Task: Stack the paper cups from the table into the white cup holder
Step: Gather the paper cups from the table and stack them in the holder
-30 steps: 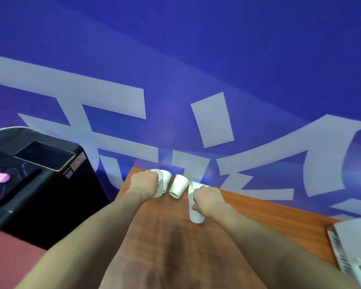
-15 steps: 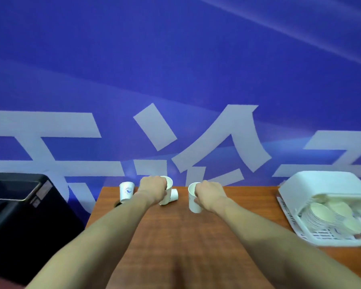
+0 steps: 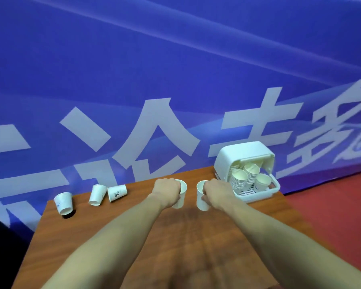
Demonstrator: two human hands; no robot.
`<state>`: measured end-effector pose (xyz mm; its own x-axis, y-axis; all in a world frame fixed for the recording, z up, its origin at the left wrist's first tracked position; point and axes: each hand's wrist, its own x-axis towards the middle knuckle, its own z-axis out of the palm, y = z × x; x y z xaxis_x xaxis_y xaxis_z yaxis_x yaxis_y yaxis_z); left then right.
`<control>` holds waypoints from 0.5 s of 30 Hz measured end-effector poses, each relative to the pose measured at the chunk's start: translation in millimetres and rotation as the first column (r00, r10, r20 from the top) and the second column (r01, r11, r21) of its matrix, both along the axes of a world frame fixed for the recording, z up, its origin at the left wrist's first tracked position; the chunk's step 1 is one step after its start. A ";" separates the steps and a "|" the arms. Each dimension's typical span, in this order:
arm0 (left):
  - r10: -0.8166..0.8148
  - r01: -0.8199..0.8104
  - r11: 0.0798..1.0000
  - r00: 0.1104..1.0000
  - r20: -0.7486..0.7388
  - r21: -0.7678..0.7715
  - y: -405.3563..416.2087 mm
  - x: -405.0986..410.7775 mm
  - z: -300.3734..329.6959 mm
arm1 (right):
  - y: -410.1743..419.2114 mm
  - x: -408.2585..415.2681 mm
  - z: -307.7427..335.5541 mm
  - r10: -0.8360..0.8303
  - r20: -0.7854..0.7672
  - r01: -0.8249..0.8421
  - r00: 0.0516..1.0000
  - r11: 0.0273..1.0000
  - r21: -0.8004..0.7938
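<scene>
My left hand (image 3: 166,191) grips an upright white paper cup (image 3: 180,198) above the wooden table (image 3: 133,236). My right hand (image 3: 216,190) grips a second paper cup (image 3: 201,198), just left of the white cup holder (image 3: 246,161). The holder stands at the table's far right and has several stacks of cups (image 3: 245,177) inside it. Three more cups stay on the far left of the table: one upside down (image 3: 64,203), one tilted (image 3: 96,194), and one on its side (image 3: 117,192) with a dark mark.
A blue banner (image 3: 175,80) with large white characters hangs right behind the table. Red floor (image 3: 331,205) lies to the right of the table's edge.
Both hands have carried their cups rightward, away from the left cups and close to the holder. The view has swung right; the black box on the left is out of sight.
</scene>
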<state>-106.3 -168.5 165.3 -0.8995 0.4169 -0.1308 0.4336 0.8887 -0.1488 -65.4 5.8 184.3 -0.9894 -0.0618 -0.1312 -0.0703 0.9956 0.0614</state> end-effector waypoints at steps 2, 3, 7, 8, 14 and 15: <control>-0.026 0.026 1.000 1.000 -0.005 -0.017 20.9 13.4 4.1 | 18.8 12.5 0.2 -0.023 0.004 0.023 1.000 1.000 -0.002; -0.044 0.044 0.999 0.999 -0.008 -0.024 29.7 18.8 6.3 | 26.0 17.7 1.3 -0.031 0.000 0.031 1.000 1.000 -0.005; -0.094 0.094 0.995 0.995 -0.019 -0.028 59.0 32.2 19.1 | 47.9 34.6 5.7 -0.047 -0.031 0.047 0.998 0.999 -0.008; -0.104 0.103 0.994 0.994 -0.019 -0.024 68.9 35.7 21.3 | 56.1 41.3 7.6 -0.057 -0.036 0.057 0.998 0.998 -0.003; -0.189 0.188 0.982 0.980 -0.061 -0.016 134.0 58.8 27.9 | 116.1 81.7 18.1 -0.153 -0.049 0.152 0.987 0.988 -0.009; -0.209 0.209 0.978 0.976 -0.067 -0.016 144.9 61.5 28.3 | 126.5 87.5 19.0 -0.172 -0.054 0.172 0.984 0.985 -0.012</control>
<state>-44.7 -23.6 193.7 -0.7994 0.5959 -0.0768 0.5984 0.7780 -0.1913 22.1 132.2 203.2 -0.9910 0.1090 -0.0772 0.1051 0.9930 0.0532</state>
